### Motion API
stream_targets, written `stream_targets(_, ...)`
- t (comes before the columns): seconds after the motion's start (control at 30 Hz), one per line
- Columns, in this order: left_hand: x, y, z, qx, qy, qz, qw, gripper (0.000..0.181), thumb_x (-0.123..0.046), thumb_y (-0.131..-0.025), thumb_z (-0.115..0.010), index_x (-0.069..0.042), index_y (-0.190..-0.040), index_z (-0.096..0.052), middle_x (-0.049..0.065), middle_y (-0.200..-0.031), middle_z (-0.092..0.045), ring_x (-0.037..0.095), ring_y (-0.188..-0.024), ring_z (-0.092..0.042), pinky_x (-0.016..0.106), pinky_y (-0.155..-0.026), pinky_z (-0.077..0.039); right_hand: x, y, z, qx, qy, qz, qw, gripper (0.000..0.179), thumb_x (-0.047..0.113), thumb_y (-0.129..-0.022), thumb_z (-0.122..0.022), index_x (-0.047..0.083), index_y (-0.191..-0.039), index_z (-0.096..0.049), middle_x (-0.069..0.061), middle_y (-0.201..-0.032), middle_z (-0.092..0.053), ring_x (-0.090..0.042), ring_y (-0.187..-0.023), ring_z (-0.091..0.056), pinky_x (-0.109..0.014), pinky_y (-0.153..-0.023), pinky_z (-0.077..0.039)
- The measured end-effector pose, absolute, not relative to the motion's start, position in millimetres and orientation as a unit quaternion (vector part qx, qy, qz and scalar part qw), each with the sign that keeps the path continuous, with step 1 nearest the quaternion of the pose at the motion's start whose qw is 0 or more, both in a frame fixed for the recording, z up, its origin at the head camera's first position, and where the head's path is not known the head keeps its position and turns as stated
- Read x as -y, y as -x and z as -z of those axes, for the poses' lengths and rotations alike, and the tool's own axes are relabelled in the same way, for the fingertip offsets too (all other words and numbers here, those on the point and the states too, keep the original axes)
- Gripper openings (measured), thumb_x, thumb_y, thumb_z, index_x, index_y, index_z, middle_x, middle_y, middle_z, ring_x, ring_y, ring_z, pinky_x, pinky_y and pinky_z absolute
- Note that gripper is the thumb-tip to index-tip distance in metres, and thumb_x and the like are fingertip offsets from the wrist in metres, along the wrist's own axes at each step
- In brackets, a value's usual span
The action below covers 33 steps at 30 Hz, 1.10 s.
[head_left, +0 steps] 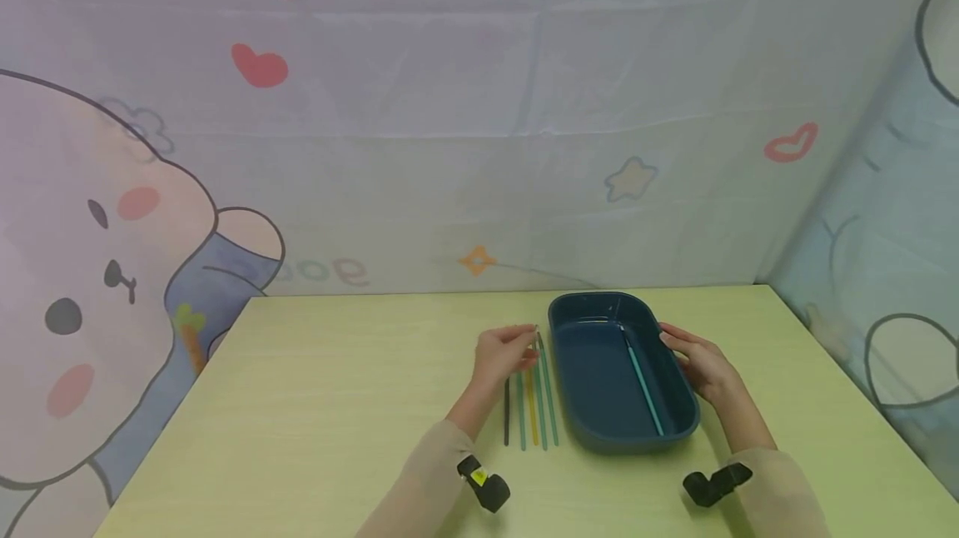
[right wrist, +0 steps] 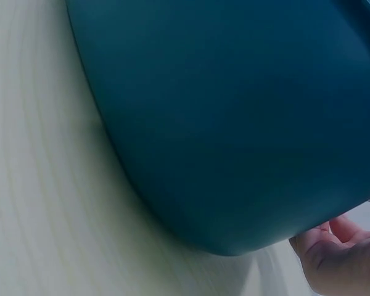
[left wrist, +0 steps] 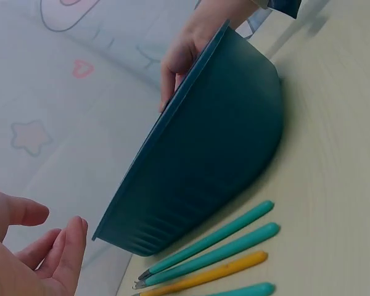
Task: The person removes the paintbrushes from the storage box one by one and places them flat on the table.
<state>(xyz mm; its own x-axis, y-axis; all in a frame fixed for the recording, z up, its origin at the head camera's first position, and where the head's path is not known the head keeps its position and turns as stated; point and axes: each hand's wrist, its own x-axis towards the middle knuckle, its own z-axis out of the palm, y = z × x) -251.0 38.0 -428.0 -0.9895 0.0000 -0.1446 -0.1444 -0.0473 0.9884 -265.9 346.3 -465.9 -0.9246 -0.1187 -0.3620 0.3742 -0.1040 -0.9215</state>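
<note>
A deep dark-teal plastic tray (head_left: 599,434) stands on the table, with one slim teal-handled tool (head_left: 643,381) lying lengthwise inside it. My right hand (head_left: 703,361) grips the tray's right rim, fingers hooked over the edge; the right wrist view shows that hand (right wrist: 342,256) against the outer wall. Left of the tray, several slim metal-tipped tools lie side by side: a dark one (head_left: 506,417), a yellow one (left wrist: 219,272) and teal ones (left wrist: 231,237). Over their far ends is my left hand (head_left: 504,355). In the left wrist view nothing shows between its thumb and fingers (left wrist: 74,250).
The pale yellow table (head_left: 360,388) meets a hanging printed cloth (head_left: 419,188) along its back edge. Another printed cloth (head_left: 862,271) hangs at the right side. Each sleeve carries a black wrist camera (head_left: 487,488).
</note>
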Motion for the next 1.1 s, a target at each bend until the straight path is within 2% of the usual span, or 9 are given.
stream_targets(0.07, -42, 255, 434, -0.684, 0.052, -0.726, 0.048, 0.029, -0.008, -0.088, -0.064, 0.006, -0.113, -0.067, 0.027, -0.108, -0.068, 0.006, -0.063, -0.065, 0.017, -0.058, -0.058, -347, 266, 466, -0.648, -0.099, 0.737, 0.166, 0.018, 0.031, -0.095, -0.059, 0.039, -0.110, -0.064, 0.022, -0.095, -0.059, 0.000, -0.090, -0.061, -0.021, -0.080, -0.055)
stream_targets(0.13, -45, 256, 434, -0.679, 0.052, -0.731, 0.046, 0.029, -0.007, -0.087, -0.065, 0.006, -0.112, -0.068, 0.027, -0.105, -0.069, 0.007, -0.064, -0.066, 0.018, -0.059, -0.059, -346, 267, 467, -0.650, -0.102, 0.735, 0.164, 0.019, 0.031, -0.094, -0.060, 0.039, -0.111, -0.065, 0.022, -0.095, -0.059, -0.001, -0.090, -0.060, -0.021, -0.081, -0.055)
stream_targets(0.27, -52, 256, 430, -0.676, 0.048, -0.734, 0.048, 0.029, -0.007, -0.087, -0.065, 0.006, -0.113, -0.067, 0.024, -0.104, -0.070, 0.011, -0.067, -0.069, 0.019, -0.061, -0.059, -346, 268, 468, -0.657, -0.107, 0.728, 0.162, 0.032, 0.033, -0.093, -0.061, 0.035, -0.125, -0.059, 0.022, -0.097, -0.057, 0.000, -0.091, -0.059, -0.021, -0.081, -0.055)
stream_targets(0.4, -59, 256, 428, -0.676, 0.041, -0.733, 0.061, 0.031, -0.007, -0.088, -0.065, 0.005, -0.116, -0.066, 0.024, -0.107, -0.069, 0.008, -0.063, -0.066, 0.019, -0.060, -0.059, -347, 267, 467, -0.659, -0.108, 0.727, 0.161, 0.042, 0.033, -0.093, -0.061, 0.031, -0.135, -0.054, 0.022, -0.096, -0.058, 0.000, -0.090, -0.060, -0.021, -0.081, -0.055)
stream_targets(0.53, -66, 255, 425, -0.681, 0.028, -0.729, 0.069, 0.031, -0.008, -0.088, -0.065, 0.004, -0.116, -0.066, 0.023, -0.107, -0.070, 0.006, -0.061, -0.064, 0.020, -0.061, -0.059, -347, 266, 465, -0.655, -0.104, 0.731, 0.160, 0.039, 0.032, -0.094, -0.060, 0.030, -0.133, -0.055, 0.022, -0.095, -0.059, 0.000, -0.090, -0.060, -0.021, -0.081, -0.055)
stream_targets(0.73, -78, 256, 422, -0.690, 0.022, -0.719, 0.076, 0.030, -0.009, -0.088, -0.066, 0.003, -0.116, -0.067, 0.019, -0.106, -0.071, 0.010, -0.067, -0.068, 0.023, -0.064, -0.061, -346, 265, 464, -0.650, -0.106, 0.736, 0.157, 0.031, 0.029, -0.096, -0.058, 0.033, -0.126, -0.059, 0.022, -0.094, -0.060, 0.000, -0.090, -0.060, -0.021, -0.080, -0.055)
stream_targets(0.97, -90, 256, 420, -0.700, 0.009, -0.709, 0.090, 0.029, -0.010, -0.089, -0.065, 0.001, -0.116, -0.068, 0.016, -0.105, -0.072, 0.015, -0.073, -0.071, 0.024, -0.066, -0.061, -346, 266, 465, -0.648, -0.107, 0.737, 0.157, 0.033, 0.029, -0.096, -0.058, 0.031, -0.129, -0.058, 0.022, -0.093, -0.060, 0.000, -0.089, -0.061, -0.020, -0.079, -0.055)
stream_targets(1.1, -99, 257, 421, -0.700, 0.003, -0.708, 0.095, 0.027, -0.009, -0.089, -0.065, 0.000, -0.114, -0.069, 0.016, -0.104, -0.072, 0.016, -0.073, -0.071, 0.024, -0.066, -0.061, -345, 266, 466, -0.651, -0.104, 0.736, 0.157, 0.043, 0.030, -0.095, -0.059, 0.027, -0.137, -0.052, 0.021, -0.095, -0.059, -0.001, -0.091, -0.059, -0.020, -0.080, -0.055)
